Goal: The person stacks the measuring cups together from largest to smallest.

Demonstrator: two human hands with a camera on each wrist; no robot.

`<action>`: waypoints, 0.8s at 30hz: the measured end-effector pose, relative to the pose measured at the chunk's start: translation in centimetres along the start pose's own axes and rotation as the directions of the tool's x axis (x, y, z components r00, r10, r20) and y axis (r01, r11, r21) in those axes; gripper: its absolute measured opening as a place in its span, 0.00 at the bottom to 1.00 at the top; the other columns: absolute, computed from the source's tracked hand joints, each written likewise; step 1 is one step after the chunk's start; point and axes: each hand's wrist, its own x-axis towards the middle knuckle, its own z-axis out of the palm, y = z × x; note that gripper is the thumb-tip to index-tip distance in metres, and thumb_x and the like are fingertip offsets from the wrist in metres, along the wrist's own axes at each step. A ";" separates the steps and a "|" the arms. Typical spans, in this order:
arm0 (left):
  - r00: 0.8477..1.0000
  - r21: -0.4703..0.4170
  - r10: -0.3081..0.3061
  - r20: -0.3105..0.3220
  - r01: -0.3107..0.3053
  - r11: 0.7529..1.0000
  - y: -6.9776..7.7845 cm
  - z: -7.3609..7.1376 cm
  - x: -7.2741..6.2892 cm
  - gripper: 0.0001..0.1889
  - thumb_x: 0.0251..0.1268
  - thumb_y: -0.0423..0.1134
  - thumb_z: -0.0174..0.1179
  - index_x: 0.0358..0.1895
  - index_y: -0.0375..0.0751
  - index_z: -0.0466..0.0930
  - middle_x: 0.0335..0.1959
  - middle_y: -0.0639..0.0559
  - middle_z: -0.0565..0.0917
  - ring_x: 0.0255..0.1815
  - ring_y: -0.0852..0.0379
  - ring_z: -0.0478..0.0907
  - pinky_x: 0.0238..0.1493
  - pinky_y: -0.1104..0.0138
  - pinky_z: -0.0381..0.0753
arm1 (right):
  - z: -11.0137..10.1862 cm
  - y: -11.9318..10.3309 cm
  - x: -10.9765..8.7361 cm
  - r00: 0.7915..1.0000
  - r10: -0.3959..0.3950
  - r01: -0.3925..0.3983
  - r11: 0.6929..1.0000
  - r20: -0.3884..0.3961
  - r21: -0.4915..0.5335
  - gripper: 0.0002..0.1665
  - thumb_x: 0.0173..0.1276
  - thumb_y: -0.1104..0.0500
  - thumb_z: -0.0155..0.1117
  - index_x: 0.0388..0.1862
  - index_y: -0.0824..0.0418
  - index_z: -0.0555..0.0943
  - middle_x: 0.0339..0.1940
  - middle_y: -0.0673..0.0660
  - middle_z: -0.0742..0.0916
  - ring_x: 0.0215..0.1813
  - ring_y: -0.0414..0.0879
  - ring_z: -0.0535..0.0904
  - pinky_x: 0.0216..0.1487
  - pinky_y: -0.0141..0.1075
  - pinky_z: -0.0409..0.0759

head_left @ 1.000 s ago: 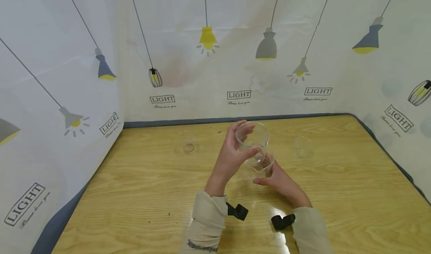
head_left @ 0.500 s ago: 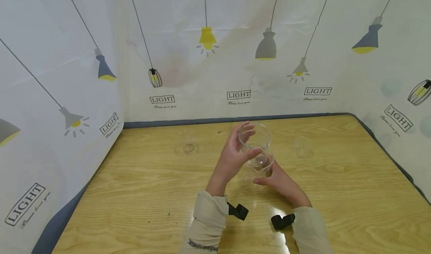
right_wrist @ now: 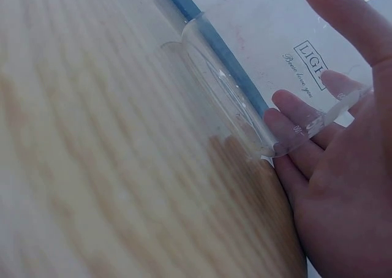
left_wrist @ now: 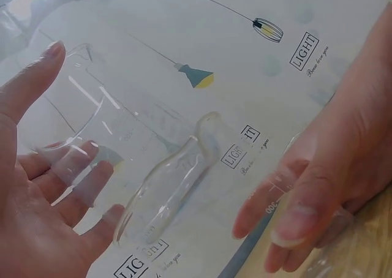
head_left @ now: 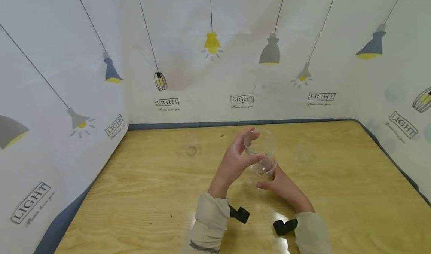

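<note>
My left hand (head_left: 234, 160) holds a clear glass beaker (head_left: 260, 142) at its side, thumb in front and fingers behind. The beaker's lower end sits inside the mouth of a second, wider clear beaker (head_left: 264, 168), whose spouted rim also shows in the left wrist view. My right hand (head_left: 281, 184) is round the wider beaker low down, thumb on the near side and fingers on the far side. In the right wrist view, the wider beaker (right_wrist: 226, 94) stands on the table with white scale marks near my fingers.
On the wooden table (head_left: 134, 194), a clear glass vessel (head_left: 191, 149) stands at the back left. Another clear glass vessel (head_left: 304, 155) stands at the back right. A white printed curtain (head_left: 202, 74) encloses the back and sides.
The left hand has shifted right and slightly down with its beaker, which now sits deeper in the wider one. The right hand keeps its place, and the head view has tilted slightly.
</note>
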 end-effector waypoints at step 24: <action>0.999 0.015 0.051 0.017 -0.052 0.999 -0.9 -0.8 -0.8 0.40 0.53 0.35 0.63 0.66 0.60 0.52 0.63 0.54 0.65 0.60 0.55 0.65 0.60 0.57 0.61 | 1.3 0.2 0.5 1.000 -0.006 0.006 1.000 -0.010 0.003 0.55 0.50 0.54 0.70 0.69 0.54 0.45 0.68 0.63 0.58 0.67 0.59 0.51 0.62 0.58 0.47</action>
